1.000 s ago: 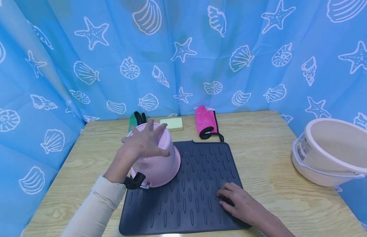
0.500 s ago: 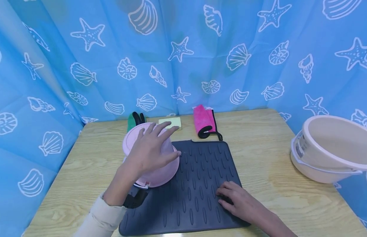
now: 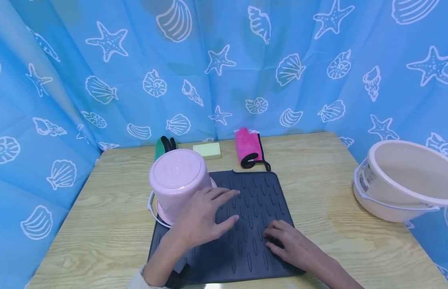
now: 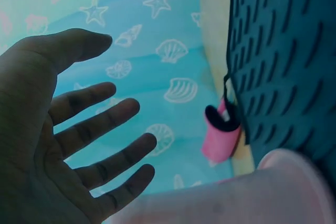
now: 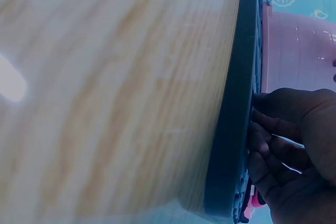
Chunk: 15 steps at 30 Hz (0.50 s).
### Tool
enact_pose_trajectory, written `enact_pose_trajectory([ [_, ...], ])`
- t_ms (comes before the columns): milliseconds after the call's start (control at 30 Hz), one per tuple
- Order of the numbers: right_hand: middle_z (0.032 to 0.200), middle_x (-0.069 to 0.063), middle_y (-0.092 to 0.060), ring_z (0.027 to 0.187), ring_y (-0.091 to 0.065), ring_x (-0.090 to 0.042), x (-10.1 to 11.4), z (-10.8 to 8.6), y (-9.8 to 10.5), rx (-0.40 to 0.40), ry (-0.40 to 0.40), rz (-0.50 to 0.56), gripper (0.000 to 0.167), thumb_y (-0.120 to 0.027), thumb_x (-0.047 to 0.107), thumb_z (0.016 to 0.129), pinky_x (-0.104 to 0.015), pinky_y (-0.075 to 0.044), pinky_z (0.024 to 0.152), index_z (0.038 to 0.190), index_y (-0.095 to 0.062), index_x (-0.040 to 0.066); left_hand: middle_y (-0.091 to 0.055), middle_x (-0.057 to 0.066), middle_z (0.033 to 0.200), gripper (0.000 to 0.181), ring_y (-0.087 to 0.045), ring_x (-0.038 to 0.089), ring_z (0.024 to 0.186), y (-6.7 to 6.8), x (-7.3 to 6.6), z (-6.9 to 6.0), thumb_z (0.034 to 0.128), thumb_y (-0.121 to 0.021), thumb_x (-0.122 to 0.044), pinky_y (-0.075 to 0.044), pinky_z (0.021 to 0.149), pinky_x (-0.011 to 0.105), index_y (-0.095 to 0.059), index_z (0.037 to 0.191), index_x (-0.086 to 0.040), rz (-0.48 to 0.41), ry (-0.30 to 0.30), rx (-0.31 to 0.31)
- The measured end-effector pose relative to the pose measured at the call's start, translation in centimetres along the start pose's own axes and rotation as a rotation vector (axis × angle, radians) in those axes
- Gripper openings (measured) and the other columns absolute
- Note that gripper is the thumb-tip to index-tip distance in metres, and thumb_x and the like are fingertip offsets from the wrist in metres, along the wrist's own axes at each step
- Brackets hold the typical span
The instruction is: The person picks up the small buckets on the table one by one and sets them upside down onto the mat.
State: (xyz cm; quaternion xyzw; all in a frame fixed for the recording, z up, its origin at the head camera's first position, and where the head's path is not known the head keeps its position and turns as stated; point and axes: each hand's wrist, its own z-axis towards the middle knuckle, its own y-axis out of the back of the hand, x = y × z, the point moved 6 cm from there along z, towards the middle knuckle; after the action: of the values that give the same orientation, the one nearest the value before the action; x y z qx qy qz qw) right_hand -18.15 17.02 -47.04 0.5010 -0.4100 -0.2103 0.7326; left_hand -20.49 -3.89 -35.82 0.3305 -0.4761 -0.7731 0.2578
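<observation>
A pink bucket stands upside down at the left of the black ridged mat, its pale handle hanging to the left. In front of the bucket hovers my left hand, fingers extended and spread, holding nothing. The left wrist view shows that palm and its fingers apart from the bucket's side. My right hand rests on the mat's right part, its fingers loosely bent. In the right wrist view, the fingertips touch the mat.
Along the table's back lie a green and black item, a pale yellow sponge and a folded pink cloth with black trim. A cream bucket stands at the right edge. Blue shell-print curtains surround the wooden table.
My left hand has come off the bucket's upturned base and moved right and toward me, uncovering the base and handle. The bucket and my right hand have stayed in place.
</observation>
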Motion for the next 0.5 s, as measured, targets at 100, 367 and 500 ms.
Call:
enact_pose_trajectory([
  [100, 0.1, 0.01, -0.058, 0.09, -0.052, -0.007, 0.0, 0.0, -0.1, 0.002, -0.002, 0.002, 0.014, -0.076, 0.016, 0.089, -0.031, -0.052, 0.077, 0.103, -0.074, 0.013, -0.063, -0.005, 0.133, 0.052, -0.058, 0.017, 0.121, -1.1, -0.1, -0.5, 0.091, -0.067, -0.048, -0.046, 0.103, 0.04, -0.06, 0.139, -0.027, -0.029, 0.012, 0.021],
  [367, 0.099, 0.011, -0.057, 0.09, -0.052, -0.007, -0.1, 0.0, -0.1, -0.012, 0.003, 0.0, 0.014, -0.077, 0.016, 0.088, -0.032, -0.052, 0.077, 0.102, -0.074, 0.013, -0.063, -0.006, 0.131, 0.049, -0.06, 0.017, 0.118, -3.3, 0.0, -1.5, 0.0923, -0.066, -0.044, -0.048, 0.099, 0.042, -0.06, 0.139, -0.028, -0.083, 0.047, 0.077],
  [500, 0.099, 0.011, -0.058, 0.09, -0.052, -0.007, -0.1, 0.0, -0.1, -0.017, 0.014, 0.004, 0.014, -0.077, 0.015, 0.088, -0.031, -0.052, 0.077, 0.101, -0.074, 0.013, -0.063, -0.005, 0.132, 0.049, -0.059, 0.018, 0.119, -4.3, 0.1, -2.1, 0.0927, -0.066, -0.042, -0.047, 0.1, 0.045, -0.06, 0.139, -0.027, -0.1, 0.066, 0.1],
])
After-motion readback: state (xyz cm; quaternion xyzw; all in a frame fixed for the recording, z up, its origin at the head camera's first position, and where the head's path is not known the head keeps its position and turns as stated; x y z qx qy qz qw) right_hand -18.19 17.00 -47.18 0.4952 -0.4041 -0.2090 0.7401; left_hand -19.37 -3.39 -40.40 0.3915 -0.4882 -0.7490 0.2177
